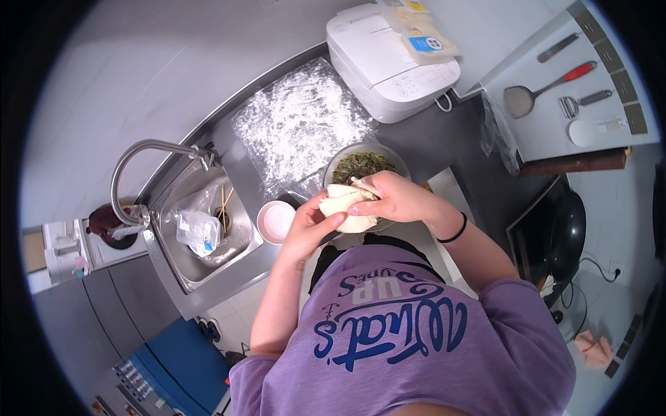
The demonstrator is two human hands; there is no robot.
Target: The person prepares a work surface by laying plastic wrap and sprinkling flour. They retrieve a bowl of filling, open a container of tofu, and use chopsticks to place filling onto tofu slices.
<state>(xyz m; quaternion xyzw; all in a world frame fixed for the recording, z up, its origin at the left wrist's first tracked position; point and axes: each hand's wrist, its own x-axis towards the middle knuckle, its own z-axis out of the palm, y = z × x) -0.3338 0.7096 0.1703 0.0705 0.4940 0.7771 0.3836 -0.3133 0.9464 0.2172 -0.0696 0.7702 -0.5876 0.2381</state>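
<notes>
My left hand (313,229) and my right hand (398,200) together hold a small stack of pale dough wrappers (349,205). My left thumb lies on top of the stack, and the right fingers grip its edge. Under and just beyond the hands sits a clear bowl (333,165) with a chopped green and brown filling (361,165). A small pink bowl (277,222) stands to the left of my left hand. Beyond the bowls, plastic film (307,117) with a shiny, crinkled surface covers part of the dark counter.
A steel sink (182,270) at the left holds a plastic container (197,232) and chopsticks (226,205), with a curved faucet (151,145) over it. A white appliance (382,62) stands at the back, with a pack of wrappers (424,34) on it. Utensils hang at the right, including a spatula (520,101).
</notes>
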